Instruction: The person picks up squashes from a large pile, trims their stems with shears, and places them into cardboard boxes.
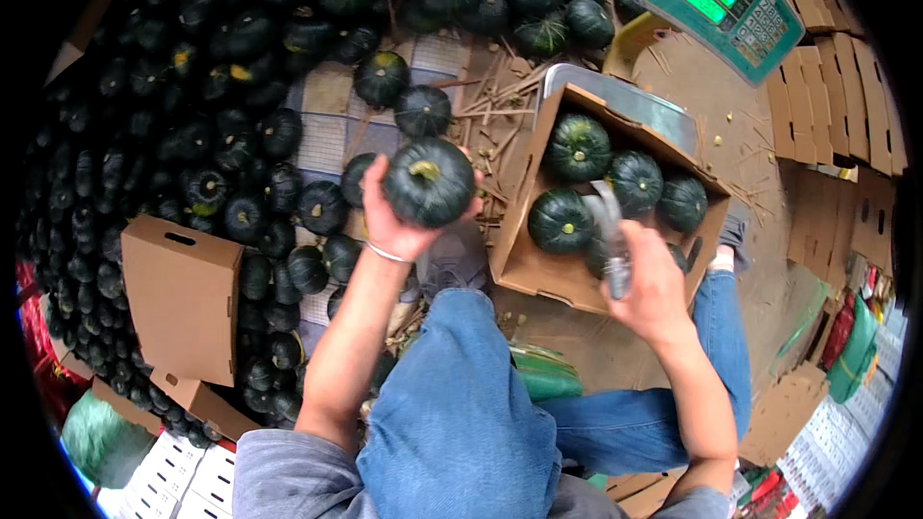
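A squash is held up in the left hand, left of the cardboard box. Four squashes are seen in the box, which is set on a scale platform. A tool is gripped in the right hand over the box. A squash pile lies further left; a flat carton rests on it.

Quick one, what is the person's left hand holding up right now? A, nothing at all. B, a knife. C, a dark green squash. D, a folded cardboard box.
C: the left hand grips a dark green squash from below, stem side facing the camera, while the right hand holds a knife-like metal tool over the cardboard box of squashes.
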### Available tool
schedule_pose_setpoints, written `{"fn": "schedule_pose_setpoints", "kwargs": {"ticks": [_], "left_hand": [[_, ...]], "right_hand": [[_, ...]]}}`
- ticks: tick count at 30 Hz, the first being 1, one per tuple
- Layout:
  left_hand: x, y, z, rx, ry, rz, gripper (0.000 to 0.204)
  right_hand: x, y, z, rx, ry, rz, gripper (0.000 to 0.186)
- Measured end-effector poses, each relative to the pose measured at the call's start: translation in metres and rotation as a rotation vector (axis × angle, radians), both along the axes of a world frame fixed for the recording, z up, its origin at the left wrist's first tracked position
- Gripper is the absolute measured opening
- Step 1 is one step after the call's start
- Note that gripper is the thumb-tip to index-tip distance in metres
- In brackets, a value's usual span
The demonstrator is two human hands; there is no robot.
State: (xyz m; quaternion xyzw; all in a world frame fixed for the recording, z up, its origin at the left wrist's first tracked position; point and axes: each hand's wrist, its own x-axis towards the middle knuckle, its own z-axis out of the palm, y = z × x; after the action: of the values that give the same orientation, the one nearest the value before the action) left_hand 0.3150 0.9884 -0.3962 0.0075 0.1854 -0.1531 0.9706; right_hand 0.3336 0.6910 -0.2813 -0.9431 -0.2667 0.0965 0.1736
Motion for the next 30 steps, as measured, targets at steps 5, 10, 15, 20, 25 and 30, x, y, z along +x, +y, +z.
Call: {"fn": "schedule_pose_setpoints", "kwargs": {"ticks": [5, 10, 15, 20, 25, 30], "left_hand": [[-0.004, -0.004, 0.032, 0.108, 0.016, 0.002, 0.068], [-0.012, -0.005, 0.037, 0.417, 0.227, 0.055, 0.050], [-0.034, 0.035, 0.053, 0.500, 0.334, 0.229, 0.051], [-0.086, 0.079, 0.027, 0.469, 0.251, 0.319, 0.058], [-0.143, 0.124, 0.010, 0.576, 0.449, 0.509, 0.053], [-0.151, 0.109, 0.048, 1.204, 0.315, 0.094, 0.054]], "right_hand": [[0.022, 0.079, 0.013, -0.051, -0.037, 0.354, 0.073], [0.032, 0.090, -0.007, -0.082, -0.047, 0.465, 0.039], [0.021, 0.157, -0.030, 0.060, 0.059, 0.459, 0.040], [-0.004, 0.206, -0.040, 0.341, 0.559, 0.315, 0.050], [-0.023, 0.261, -0.081, 0.385, 0.492, -0.005, 0.081], [-0.047, 0.250, -0.048, 0.641, 0.614, 0.284, 0.099]]}}
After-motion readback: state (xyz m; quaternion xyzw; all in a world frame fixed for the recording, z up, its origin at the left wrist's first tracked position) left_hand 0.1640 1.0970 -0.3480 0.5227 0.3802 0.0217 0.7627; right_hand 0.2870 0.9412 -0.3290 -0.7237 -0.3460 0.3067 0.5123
